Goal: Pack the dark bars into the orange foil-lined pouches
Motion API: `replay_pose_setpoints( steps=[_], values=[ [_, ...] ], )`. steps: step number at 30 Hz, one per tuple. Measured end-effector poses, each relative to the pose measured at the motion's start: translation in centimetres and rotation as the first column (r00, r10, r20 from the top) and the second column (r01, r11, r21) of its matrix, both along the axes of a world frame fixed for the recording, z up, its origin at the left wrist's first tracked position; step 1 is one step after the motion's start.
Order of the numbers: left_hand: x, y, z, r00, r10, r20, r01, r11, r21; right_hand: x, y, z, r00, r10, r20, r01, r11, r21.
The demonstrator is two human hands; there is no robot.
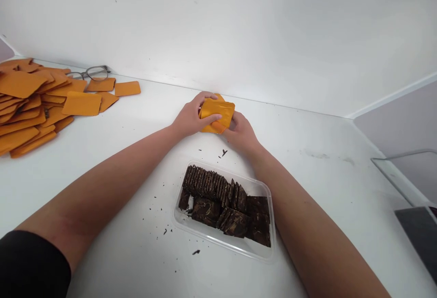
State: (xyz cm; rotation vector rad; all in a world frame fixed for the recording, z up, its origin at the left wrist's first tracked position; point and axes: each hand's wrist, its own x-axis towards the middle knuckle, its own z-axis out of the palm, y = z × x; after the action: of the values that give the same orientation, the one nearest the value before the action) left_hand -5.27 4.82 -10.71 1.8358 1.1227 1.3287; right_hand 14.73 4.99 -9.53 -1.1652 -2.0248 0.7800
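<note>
Both my hands meet around a small orange packet [223,109] near the back of the white table. My left hand [191,115] pinches it from the left, thumb across its front and fingers over the top. From the lower right, my right hand [242,133] grips the packet too, its thumb at the bottom edge and part of its fingers hidden behind. More orange shows behind the front packet; whether it is a second one I cannot tell. Closer to me, between my forearms, stands a clear plastic tub [221,242] with thin dark brown squares [206,184] in rows.
A large heap of orange packets [34,102] lies at the left. Eyeglasses [97,73] rest behind it near the wall. Dark crumbs [196,252] are scattered around the tub. At the far right are a metal frame [392,175] and a dark flat object [418,234].
</note>
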Motion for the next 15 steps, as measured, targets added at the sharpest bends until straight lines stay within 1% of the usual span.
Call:
replay_pose_setpoints(
  steps=[5,11,15],
  values=[
    [-0.31,0.66,-0.21,0.990,0.144,-0.008,-0.144,0.985,-0.092,0.64,0.93,-0.43,0.994,-0.101,-0.032,0.101,0.995,0.015],
    [-0.07,0.96,-0.39,0.987,0.142,-0.074,-0.151,0.978,-0.143,0.30,0.44,-0.18,0.996,-0.092,-0.024,0.092,0.996,0.016],
    [-0.02,1.09,-0.49,0.980,0.180,-0.082,-0.190,0.971,-0.144,0.33,0.68,-0.28,0.979,-0.197,-0.041,0.198,0.980,0.007]
  ],
)
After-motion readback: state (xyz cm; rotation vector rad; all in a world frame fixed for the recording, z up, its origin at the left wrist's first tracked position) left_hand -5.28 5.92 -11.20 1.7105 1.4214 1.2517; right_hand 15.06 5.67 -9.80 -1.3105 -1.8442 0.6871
